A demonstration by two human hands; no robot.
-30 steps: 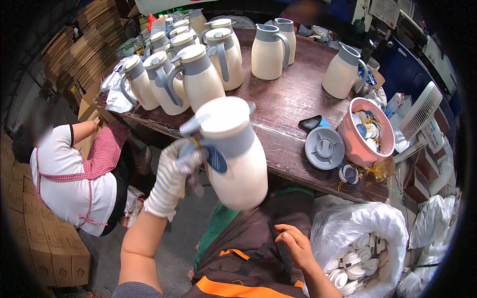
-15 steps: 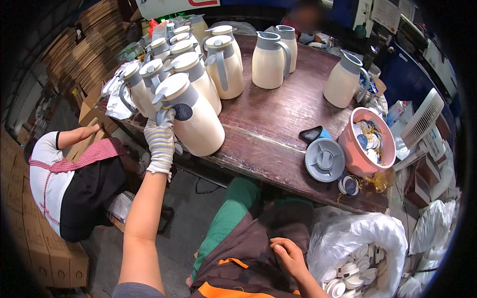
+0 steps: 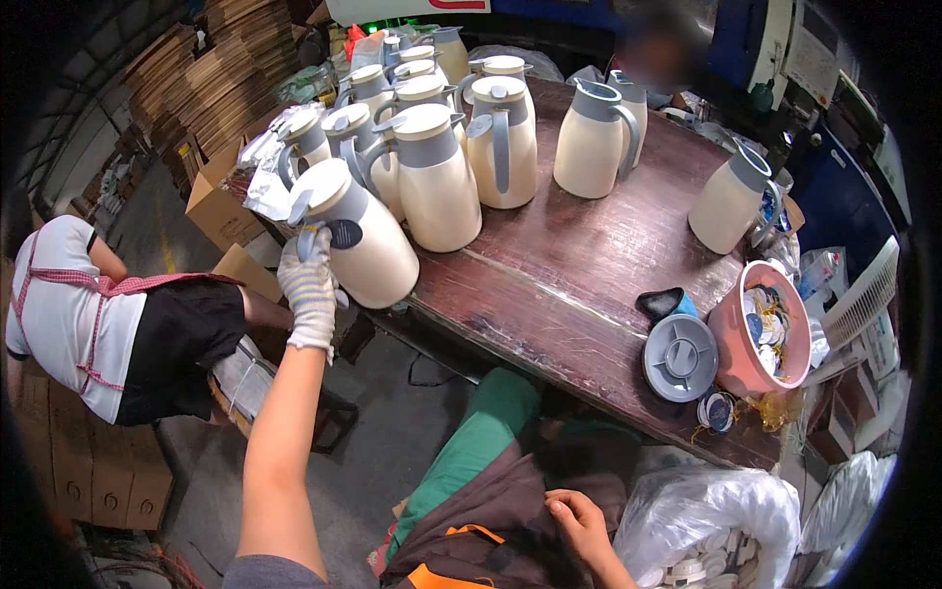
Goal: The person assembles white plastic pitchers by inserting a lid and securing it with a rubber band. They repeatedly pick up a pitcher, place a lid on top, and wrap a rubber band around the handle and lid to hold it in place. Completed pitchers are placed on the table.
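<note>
Though smooth, jug (image 3: 373,257) in knit-gloved fingers (image 3: 316,247)

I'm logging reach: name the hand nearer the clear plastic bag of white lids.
Right. The right hand is just left of the plastic bag; the left hand is far to its left, holding a cream jug.

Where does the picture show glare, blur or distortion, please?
In the head view, pale glare lies on the dark table; blur covers a person's head at the top; cardboard boxes at lower left look skewed near the rim; the left hand and jug look fairly sharp.
</note>
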